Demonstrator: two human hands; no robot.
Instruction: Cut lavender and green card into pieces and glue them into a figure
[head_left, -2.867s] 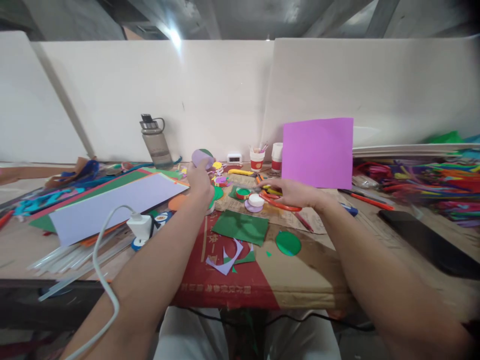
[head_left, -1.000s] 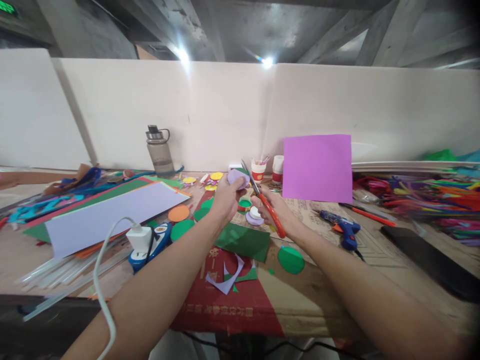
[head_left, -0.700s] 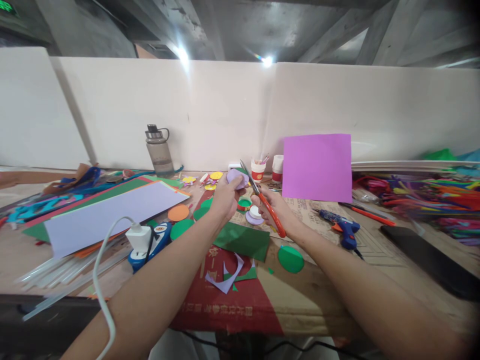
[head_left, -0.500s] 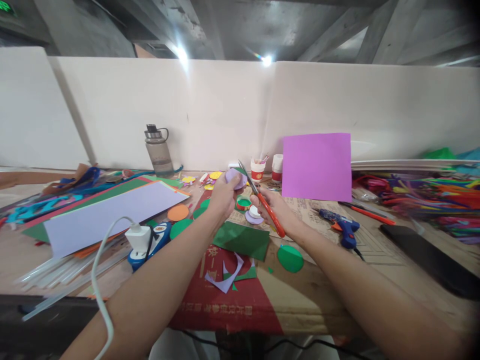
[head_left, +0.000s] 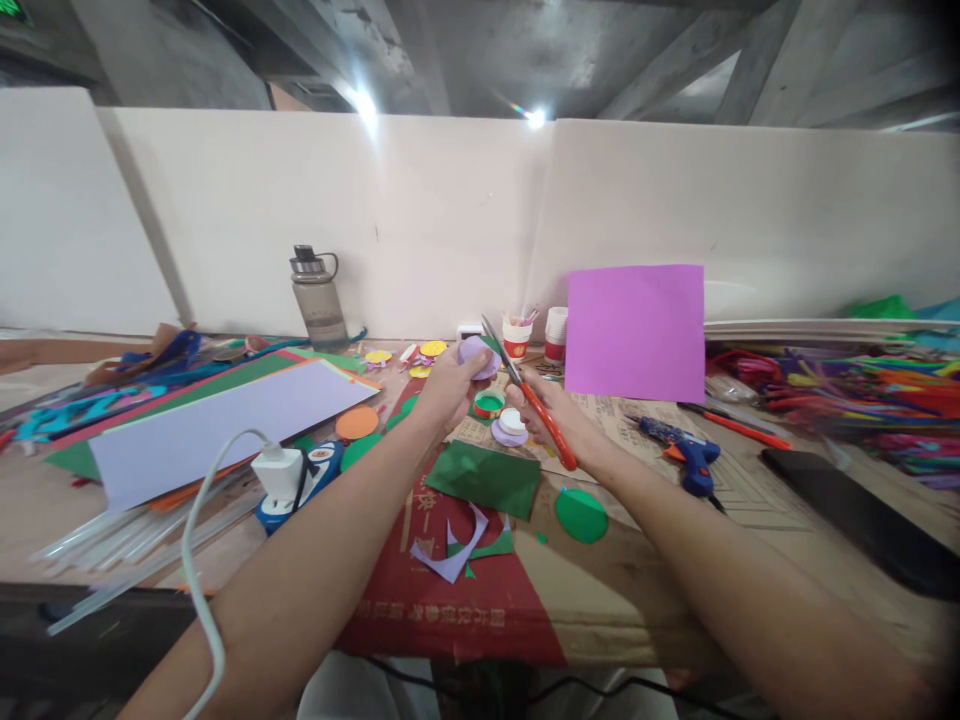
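My left hand (head_left: pixel 448 385) pinches a round lilac paper piece (head_left: pixel 477 357), with a bit of dark green showing behind its upper edge. In my right hand (head_left: pixel 553 412) are red-handled scissors (head_left: pixel 545 420), their blades pointing up and away beside the paper's right edge. Whether the blades touch the paper, I cannot tell. Below the hands lie a dark green paper rectangle (head_left: pixel 484 478), a green paper disc (head_left: pixel 581 515) and a curved lilac offcut (head_left: pixel 459 552). A white lid (head_left: pixel 512 421) rests on another lilac disc, near a small green-filled ring (head_left: pixel 489 403).
Left are stacked coloured sheets (head_left: pixel 232 430), a power strip (head_left: pixel 322 465) with a white plug, and a water bottle (head_left: pixel 319 300). Right are a blue glue gun (head_left: pixel 686 455), a black phone-like slab (head_left: pixel 855 520) and pipe cleaners (head_left: pixel 877 385). A purple sheet (head_left: pixel 635 332) stands behind.
The lilac piece and both hands have shifted slightly to the right. The scissors moved with my right hand, and their blades look a little further apart from the paper's edge.
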